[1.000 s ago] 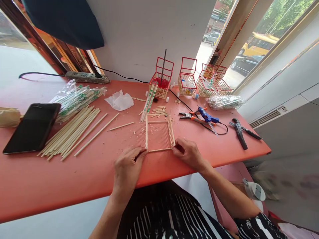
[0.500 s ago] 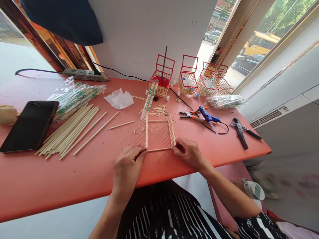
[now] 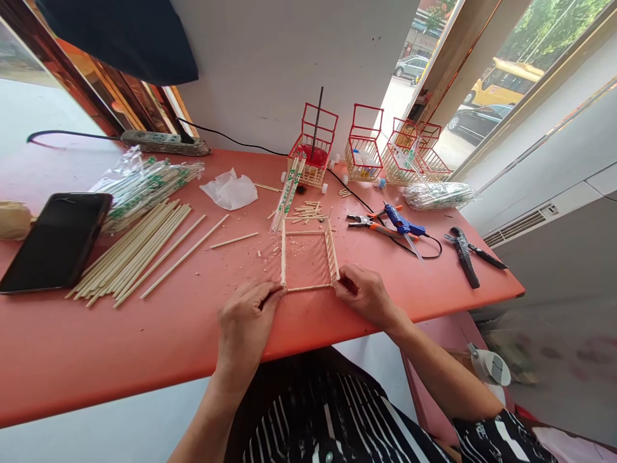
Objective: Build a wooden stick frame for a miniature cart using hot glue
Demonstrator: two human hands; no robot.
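Observation:
A small open frame of pale wooden sticks (image 3: 309,287) stands on the red table, close to its front edge. My left hand (image 3: 251,316) pinches the near left corner of this frame. At the near right corner, the fingers of my right hand (image 3: 365,294) are closed on the frame. Slanted short sticks line the frame's right side. Just beyond it lie cut stick pieces (image 3: 308,210) and a wrapped bundle of chopsticks (image 3: 290,191), with wood crumbs scattered around.
Loose sticks (image 3: 132,254) and a phone (image 3: 60,241) lie left. Behind stand red-topped stick baskets (image 3: 365,154). To the right are orange-handled pliers (image 3: 369,222), a blue glue gun (image 3: 403,223) with its cord, and black cutters (image 3: 465,256). A power strip (image 3: 164,143) sits at the back left.

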